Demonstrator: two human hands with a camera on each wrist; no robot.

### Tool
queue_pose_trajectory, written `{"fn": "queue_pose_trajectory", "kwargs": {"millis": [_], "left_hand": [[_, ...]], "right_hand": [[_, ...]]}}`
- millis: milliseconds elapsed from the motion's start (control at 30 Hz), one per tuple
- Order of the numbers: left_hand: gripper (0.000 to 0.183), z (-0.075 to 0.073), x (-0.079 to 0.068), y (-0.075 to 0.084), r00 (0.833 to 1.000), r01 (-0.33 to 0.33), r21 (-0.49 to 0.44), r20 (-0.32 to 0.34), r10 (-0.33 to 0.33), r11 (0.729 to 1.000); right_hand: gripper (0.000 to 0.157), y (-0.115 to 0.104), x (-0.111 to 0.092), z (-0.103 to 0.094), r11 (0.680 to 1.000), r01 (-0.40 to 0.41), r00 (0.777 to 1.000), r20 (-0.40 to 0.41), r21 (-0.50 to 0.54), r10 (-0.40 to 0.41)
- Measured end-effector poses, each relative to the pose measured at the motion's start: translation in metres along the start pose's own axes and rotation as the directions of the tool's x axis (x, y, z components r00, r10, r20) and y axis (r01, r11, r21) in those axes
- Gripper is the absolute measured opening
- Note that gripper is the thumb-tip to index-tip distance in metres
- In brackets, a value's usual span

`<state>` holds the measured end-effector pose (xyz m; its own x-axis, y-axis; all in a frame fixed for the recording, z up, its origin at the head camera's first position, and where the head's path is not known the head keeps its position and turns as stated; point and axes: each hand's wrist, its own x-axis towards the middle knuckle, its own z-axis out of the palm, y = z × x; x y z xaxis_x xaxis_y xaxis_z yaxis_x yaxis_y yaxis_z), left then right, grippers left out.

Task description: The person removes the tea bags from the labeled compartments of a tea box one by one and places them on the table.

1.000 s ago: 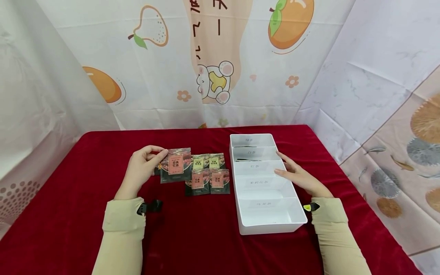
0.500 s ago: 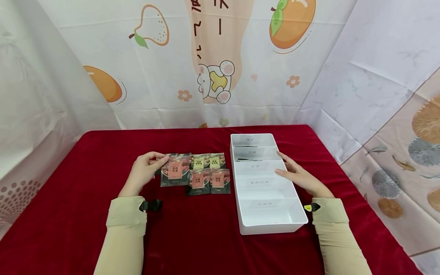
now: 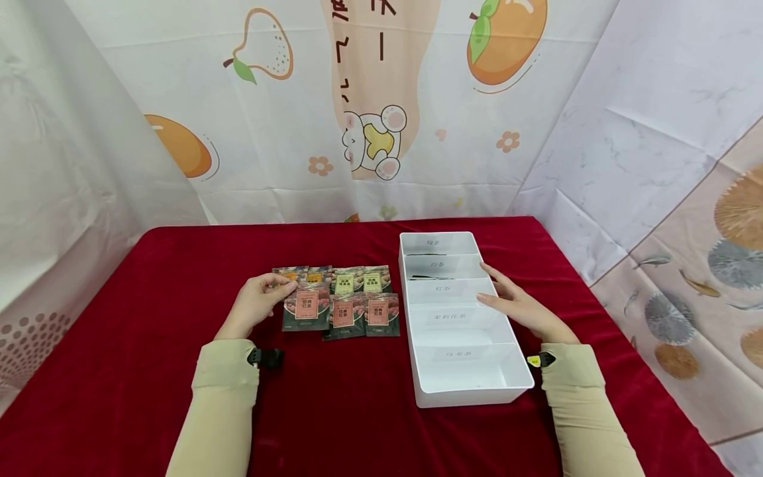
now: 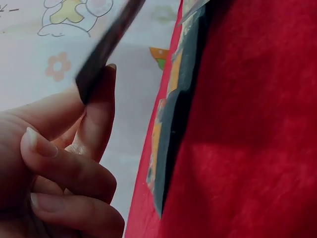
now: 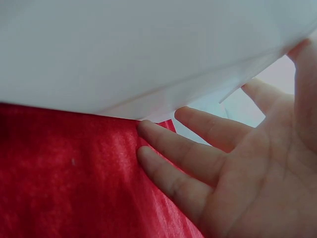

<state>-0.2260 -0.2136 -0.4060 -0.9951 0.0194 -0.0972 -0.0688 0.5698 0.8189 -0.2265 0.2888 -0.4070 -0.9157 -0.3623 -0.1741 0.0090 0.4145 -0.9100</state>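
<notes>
Patterned hanging sheet (image 3: 262,139) fills the top of the head view, fruit and flowers on white. Red cloth (image 3: 334,417) covers the table below it. White box (image 3: 467,397) right of centre, five compartments running up the frame; dark edges show in the two uppermost. My right hand (image 3: 518,308) is at the box's right side, fingers spread apart, fingertips against its wall. My left hand (image 3: 253,306), left of centre, pinches the left edge of a pink-labelled packet (image 3: 306,310) between thumb and forefinger, other fingers curled; the left wrist view shows it raised clear of the orange-labelled packets (image 3: 318,272). Just right of these, near mid-frame: two yellow-green-labelled packets (image 3: 372,281), with two pink-labelled ones (image 3: 381,314) directly below.
</notes>
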Motion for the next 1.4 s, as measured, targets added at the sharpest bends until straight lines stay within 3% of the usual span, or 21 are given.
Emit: {"fn": "queue_pose_trajectory", "kwargs": {"millis": [300,767,1100,1400], "left_hand": [[0.042,0.010,0.004,0.000,0.997,0.076,0.050,-0.018,-0.075,0.996],[0.046,0.014,0.000,0.000,0.988,0.151,0.149,-0.040,-0.147,0.977],[0.044,0.013,-0.004,0.003,0.978,0.200,0.277,-0.110,-0.176,0.940],[0.043,0.013,-0.008,0.008,0.966,0.245,0.301,-0.155,-0.206,0.922]], "right_hand": [[0.080,-0.001,0.000,0.000,1.000,-0.006,1.000,-0.003,-0.008,0.005],[0.080,-0.001,0.000,0.000,1.000,0.001,1.000,0.003,0.008,-0.001],[0.080,-0.001,0.000,0.001,1.000,0.002,1.000,0.002,0.029,-0.002],[0.079,-0.002,0.000,0.001,0.999,0.001,1.000,0.007,0.042,-0.001]]}}
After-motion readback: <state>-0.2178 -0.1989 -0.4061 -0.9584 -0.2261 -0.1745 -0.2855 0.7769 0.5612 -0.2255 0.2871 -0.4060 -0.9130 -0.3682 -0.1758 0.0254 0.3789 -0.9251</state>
